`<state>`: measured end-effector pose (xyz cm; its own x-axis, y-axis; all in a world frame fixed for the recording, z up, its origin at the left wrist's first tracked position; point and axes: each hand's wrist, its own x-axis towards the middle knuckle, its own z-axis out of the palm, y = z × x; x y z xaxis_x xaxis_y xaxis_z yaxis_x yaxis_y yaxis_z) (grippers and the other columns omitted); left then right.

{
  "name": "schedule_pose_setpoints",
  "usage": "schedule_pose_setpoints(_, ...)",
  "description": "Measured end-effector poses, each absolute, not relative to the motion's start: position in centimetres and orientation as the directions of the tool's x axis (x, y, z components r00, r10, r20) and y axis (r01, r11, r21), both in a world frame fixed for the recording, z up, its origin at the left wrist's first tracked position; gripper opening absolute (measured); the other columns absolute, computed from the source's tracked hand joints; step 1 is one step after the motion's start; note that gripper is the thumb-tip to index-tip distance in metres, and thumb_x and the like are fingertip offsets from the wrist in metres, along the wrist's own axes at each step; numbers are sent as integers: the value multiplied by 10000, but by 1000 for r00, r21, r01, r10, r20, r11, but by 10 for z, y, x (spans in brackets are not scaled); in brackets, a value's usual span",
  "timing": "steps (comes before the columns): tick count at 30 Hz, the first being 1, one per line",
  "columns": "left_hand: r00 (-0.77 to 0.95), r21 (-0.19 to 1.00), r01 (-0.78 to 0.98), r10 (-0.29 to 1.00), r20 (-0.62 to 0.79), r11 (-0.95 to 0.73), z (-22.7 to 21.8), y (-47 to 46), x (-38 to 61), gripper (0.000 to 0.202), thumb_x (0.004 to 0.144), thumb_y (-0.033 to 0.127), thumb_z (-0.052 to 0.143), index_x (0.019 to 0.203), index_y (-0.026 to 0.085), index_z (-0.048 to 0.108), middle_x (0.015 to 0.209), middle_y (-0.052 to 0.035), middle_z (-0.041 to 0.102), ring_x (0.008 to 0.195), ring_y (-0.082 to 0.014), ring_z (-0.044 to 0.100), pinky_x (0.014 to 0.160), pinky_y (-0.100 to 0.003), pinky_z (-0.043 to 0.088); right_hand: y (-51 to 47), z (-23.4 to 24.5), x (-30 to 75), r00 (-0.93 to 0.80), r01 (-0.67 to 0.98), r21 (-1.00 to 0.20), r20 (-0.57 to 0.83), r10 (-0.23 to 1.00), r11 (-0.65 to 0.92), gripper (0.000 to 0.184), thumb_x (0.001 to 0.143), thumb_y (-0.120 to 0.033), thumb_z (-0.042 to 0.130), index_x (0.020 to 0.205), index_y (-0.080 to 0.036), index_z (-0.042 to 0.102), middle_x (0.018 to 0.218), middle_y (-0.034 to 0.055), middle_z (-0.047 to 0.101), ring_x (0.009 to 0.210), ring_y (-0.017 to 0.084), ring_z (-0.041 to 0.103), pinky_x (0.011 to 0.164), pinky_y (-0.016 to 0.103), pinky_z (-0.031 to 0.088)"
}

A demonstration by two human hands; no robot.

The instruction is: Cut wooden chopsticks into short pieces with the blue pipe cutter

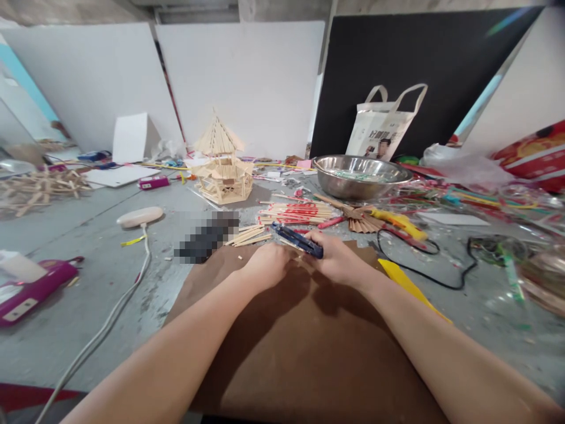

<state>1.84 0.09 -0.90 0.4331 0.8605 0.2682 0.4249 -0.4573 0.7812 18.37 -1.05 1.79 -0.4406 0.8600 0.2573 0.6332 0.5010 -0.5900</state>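
Observation:
My right hand (pixel 338 259) is closed around a dark blue utility knife (pixel 296 239) whose tip points left and away. My left hand (pixel 265 265) lies just left of it, fingers curled down onto the far edge of a brown cardboard sheet (pixel 304 347); what it presses is hidden under the fingers. Loose wooden sticks (pixel 248 235) lie just beyond my left hand. A bundle of chopstick-like sticks in red-printed wrappers (pixel 298 213) sits farther back. A small pavilion model made of wooden sticks (pixel 222 168) stands behind them.
A steel bowl (pixel 359 175) stands at the back right, a tote bag (pixel 385 126) behind it. A yellow-handled tool (pixel 397 222), black cable (pixel 424 274) and plastic clutter fill the right. On the left are a white cord (pixel 110 321), a magenta device (pixel 30 288) and a stick pile (pixel 37 188).

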Motion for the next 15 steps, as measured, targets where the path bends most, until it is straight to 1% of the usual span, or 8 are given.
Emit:
schedule_pose_setpoints(3,447,711,519,859,248,-475,-10,2,20,151,655,265,516,573,164,594,498,-12,543,477,-109,451,538,-219,338,-10,18,184,-378,608,-626,312,871,489,184,649,-287,528,794,-176,508,674,1,551,589,118,470,549,224,351)
schedule_pose_setpoints(4,429,739,503,872,237,-448,-10,3,20,169,665,280,504,582,158,588,501,-6,542,467,-102,449,516,-212,333,-10,18,184,-336,596,-646,338,879,476,194,652,-309,530,789,-173,503,671,1,548,589,116,469,555,225,355)
schedule_pose_setpoints(5,404,790,459,888,221,-406,-10,4,21,175,668,294,501,604,153,583,520,-3,551,473,-100,459,504,-206,335,-9,18,185,-287,587,-665,362,887,461,199,654,-323,531,779,-171,499,668,1,544,590,115,470,563,228,359)
schedule_pose_setpoints(7,365,898,316,913,182,-305,-12,7,22,175,660,310,515,674,146,571,581,-5,575,512,-101,491,506,-199,356,-7,18,187,-185,560,-707,402,897,433,183,661,-322,522,752,-166,494,658,2,534,593,114,471,575,234,368)
schedule_pose_setpoints(9,338,961,182,931,140,-211,-14,8,24,190,644,311,538,722,139,557,625,-12,587,548,-102,513,524,-201,380,-6,18,188,-117,512,-747,429,895,425,144,674,-290,500,739,-161,501,679,9,530,607,115,475,589,240,378)
schedule_pose_setpoints(11,321,981,109,940,118,-160,-16,9,25,193,632,304,555,720,132,550,632,-14,586,558,-99,518,537,-204,390,-6,17,188,-109,461,-770,445,889,442,130,676,-244,480,764,-158,520,728,19,539,645,122,489,617,251,389)
schedule_pose_setpoints(15,321,985,76,939,123,-155,-17,10,27,179,615,281,578,697,125,550,611,-8,580,552,-91,515,540,-204,394,-11,20,184,-188,393,-800,414,891,454,235,647,-178,474,870,-159,546,801,32,571,702,142,516,649,268,398)
